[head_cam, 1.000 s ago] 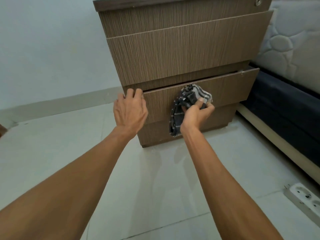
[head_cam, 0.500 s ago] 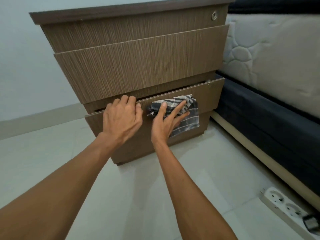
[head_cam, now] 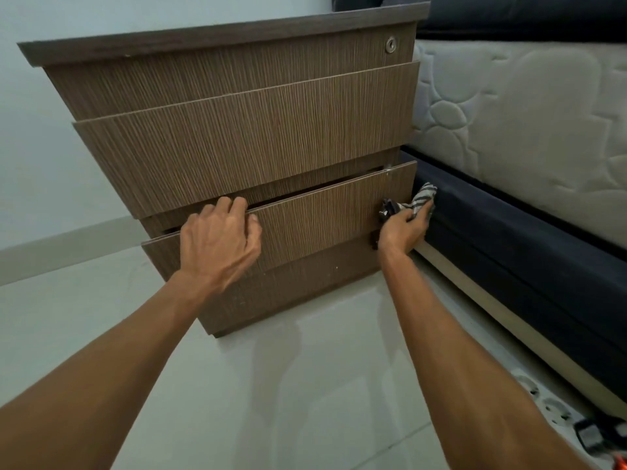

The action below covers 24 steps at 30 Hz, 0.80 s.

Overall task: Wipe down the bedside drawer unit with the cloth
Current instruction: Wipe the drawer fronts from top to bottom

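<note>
Head view: right hand [head_cam: 402, 228] gripping the striped cloth [head_cam: 420, 197] is wiping the right edge of the lowest drawer [head_cam: 322, 212], left hand [head_cam: 219, 242] hooking its top; a leftward sweep is probably coming next.

Both bare forearms reached forward, the left one from the lower left and the right one from the lower right. The left hand [head_cam: 220, 242] was at the left half of the lowest drawer front [head_cam: 322, 215], its back turned to the camera and its fingers curled over the top edge of that front. The right hand [head_cam: 403, 228] was at the right end of the same front, gripping the bunched cloth [head_cam: 420, 198].
</note>
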### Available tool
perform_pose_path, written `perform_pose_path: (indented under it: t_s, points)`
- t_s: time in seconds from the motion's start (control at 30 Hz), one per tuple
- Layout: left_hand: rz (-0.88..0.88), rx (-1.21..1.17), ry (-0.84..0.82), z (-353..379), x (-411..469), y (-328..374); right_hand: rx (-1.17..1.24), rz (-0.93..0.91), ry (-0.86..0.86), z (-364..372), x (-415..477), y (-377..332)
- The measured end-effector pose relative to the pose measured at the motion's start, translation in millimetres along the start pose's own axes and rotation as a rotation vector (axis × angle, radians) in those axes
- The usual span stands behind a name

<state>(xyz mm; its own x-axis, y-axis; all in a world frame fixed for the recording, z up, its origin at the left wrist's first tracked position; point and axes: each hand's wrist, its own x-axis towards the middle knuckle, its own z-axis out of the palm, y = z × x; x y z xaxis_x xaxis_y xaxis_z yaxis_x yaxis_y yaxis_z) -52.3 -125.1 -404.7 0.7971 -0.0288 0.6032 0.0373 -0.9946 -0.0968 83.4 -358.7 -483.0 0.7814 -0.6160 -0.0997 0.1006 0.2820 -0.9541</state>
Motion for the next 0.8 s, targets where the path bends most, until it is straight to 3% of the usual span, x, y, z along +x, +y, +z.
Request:
perform_pose_path:
  t_s: [0.13,0.2,0.27,0.4,0.6,0.8]
  points:
    - [-0.011,0.015,-0.003,1.4,-0.9,-0.1,-0.034,-0.214,-0.034,-0.6,-63.0,9.7]
    - [-0.013,0.023,-0.003,0.9,-1.7,0.4,-0.090,-0.340,-0.182,11.3,-99.8,20.1]
    - [-0.005,0.025,-0.008,-0.7,-2.5,-0.2,-0.160,-0.347,-0.311,27.3,-117.7,26.7]
    - [0.024,0.043,-0.010,-1.3,-5.7,-4.8,-0.211,-0.246,-0.225,41.9,-89.3,23.4]
    - [0.030,0.082,0.028,5.0,-9.0,-5.5,0.175,0.222,0.045,14.6,-25.2,2.6]
    - [0.212,0.218,0.063,7.5,-12.4,-20.0,0.109,0.335,0.173,-18.8,-42.3,24.0]
